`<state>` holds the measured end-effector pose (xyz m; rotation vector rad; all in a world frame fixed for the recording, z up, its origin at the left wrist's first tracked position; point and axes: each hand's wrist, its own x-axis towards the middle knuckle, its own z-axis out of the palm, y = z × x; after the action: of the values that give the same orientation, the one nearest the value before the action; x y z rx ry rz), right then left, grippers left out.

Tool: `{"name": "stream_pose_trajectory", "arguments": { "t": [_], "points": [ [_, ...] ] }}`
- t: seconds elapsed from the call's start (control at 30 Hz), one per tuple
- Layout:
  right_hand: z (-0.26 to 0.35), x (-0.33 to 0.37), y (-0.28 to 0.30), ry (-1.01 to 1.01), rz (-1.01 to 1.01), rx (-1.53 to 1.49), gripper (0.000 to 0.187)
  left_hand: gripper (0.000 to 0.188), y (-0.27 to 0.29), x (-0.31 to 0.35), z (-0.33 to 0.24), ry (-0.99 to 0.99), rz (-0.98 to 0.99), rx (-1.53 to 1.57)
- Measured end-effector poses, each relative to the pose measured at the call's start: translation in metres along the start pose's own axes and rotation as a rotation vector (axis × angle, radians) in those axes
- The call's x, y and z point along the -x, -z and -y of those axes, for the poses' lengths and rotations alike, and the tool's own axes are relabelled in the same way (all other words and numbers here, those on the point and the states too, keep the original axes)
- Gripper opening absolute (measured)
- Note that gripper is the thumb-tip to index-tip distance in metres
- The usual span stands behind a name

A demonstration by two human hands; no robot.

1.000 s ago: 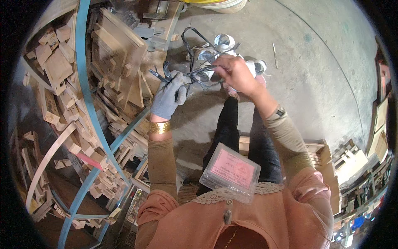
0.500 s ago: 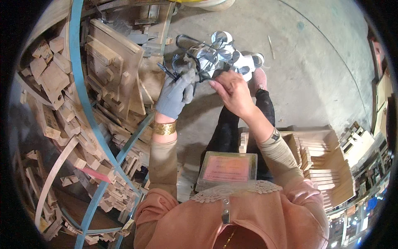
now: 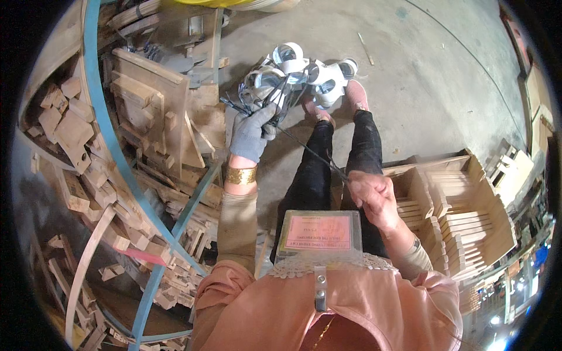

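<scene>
In a grey knit glove, my left hand (image 3: 250, 133) is closed round a bundle of thin black cords (image 3: 233, 106). Loops and loose ends of the cords spread out above its fingers. My bare right hand (image 3: 373, 196) is closed near my right knee, gripping the far end of a strand of black cord (image 3: 309, 150) stretched between both hands. Several white hollow rolls (image 3: 329, 93) lie in a cluster on the floor just beyond my left hand, partly behind the cords. Whether the cords pass through the rolls I cannot tell.
Blue metal rack bars (image 3: 111, 146) curve along the left, holding many wood offcuts (image 3: 75, 126). Wooden panels (image 3: 149, 88) lean beside them. At right stands a wooden crate (image 3: 494, 231) of stacked slats. My shoes (image 3: 356, 96) rest on the concrete floor (image 3: 421, 88).
My right hand has pulled away from my left, toward my body and to the right, drawing the black strand taut. My left hand keeps hold of the bundle at nearly the same place.
</scene>
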<state>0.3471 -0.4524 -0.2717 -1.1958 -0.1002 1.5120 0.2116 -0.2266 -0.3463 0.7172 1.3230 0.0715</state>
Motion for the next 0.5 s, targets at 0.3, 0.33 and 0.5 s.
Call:
{"name": "stream_pose_trajectory", "arguments": {
  "t": [0.3, 0.33, 0.5],
  "points": [
    [0.024, -0.068, 0.055, 0.366, -0.100, 0.851, 0.033, 0.055, -0.027, 0.035, -0.042, -0.052, 0.160, -0.253],
    [0.030, -0.086, 0.039, 0.535, -0.093, 0.894, 0.034, 0.055, -0.027, 0.034, -0.042, -0.075, 0.207, -0.304],
    [0.015, -0.127, 0.007, 0.807, 0.034, 1.143, 0.013, 0.047, -0.027, 0.038, -0.048, -0.112, 0.306, -0.315]
  ]
}}
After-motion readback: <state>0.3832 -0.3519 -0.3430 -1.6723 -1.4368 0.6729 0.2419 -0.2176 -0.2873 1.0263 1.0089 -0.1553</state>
